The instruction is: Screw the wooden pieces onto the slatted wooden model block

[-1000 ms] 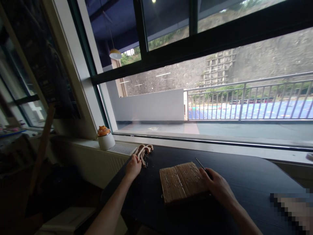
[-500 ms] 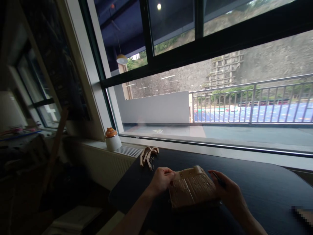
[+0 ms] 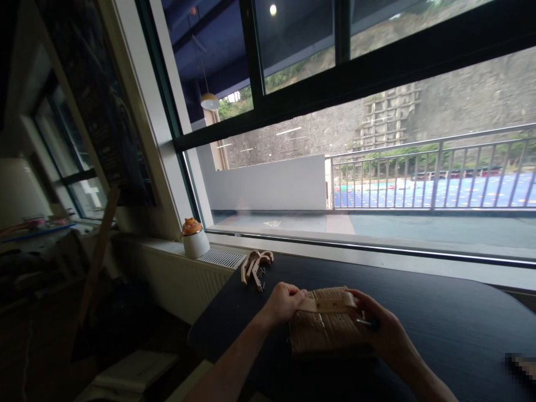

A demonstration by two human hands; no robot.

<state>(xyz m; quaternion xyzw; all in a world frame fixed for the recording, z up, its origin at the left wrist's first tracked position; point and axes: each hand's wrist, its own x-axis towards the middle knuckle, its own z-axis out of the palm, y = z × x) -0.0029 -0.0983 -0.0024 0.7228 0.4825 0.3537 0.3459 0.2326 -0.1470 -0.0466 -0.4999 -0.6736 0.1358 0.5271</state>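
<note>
A pale flat wooden strip (image 3: 329, 305) with small holes in its face is held over the far part of a light-brown slatted wooden board (image 3: 322, 335); whether strip and board touch cannot be told. The left hand (image 3: 282, 301) has its grip clenched on the strip's left end, fingers curled over it. The right hand (image 3: 379, 329) has its grip closed on the right end, thumb and fingertips pinching it. Something thin and dark (image 3: 369, 322) is tucked in the same hand, too blurred to name.

The strip's long axis runs left to right, nearly level and roughly parallel to the window, one end pointing to each hand.

The board lies flat on a black table (image 3: 439, 312), near its front edge. Further back on the left, well apart from the hands, is a small heap of pale curved wooden pieces (image 3: 255, 263). Beyond the table, on the sill, a white jar with an orange lid (image 3: 195, 239) stands beside a slotted vent grille (image 3: 221, 258). A large dark-framed window (image 3: 293, 111) looks out on a metal railing (image 3: 431, 176) and a grey stone wall.
</note>
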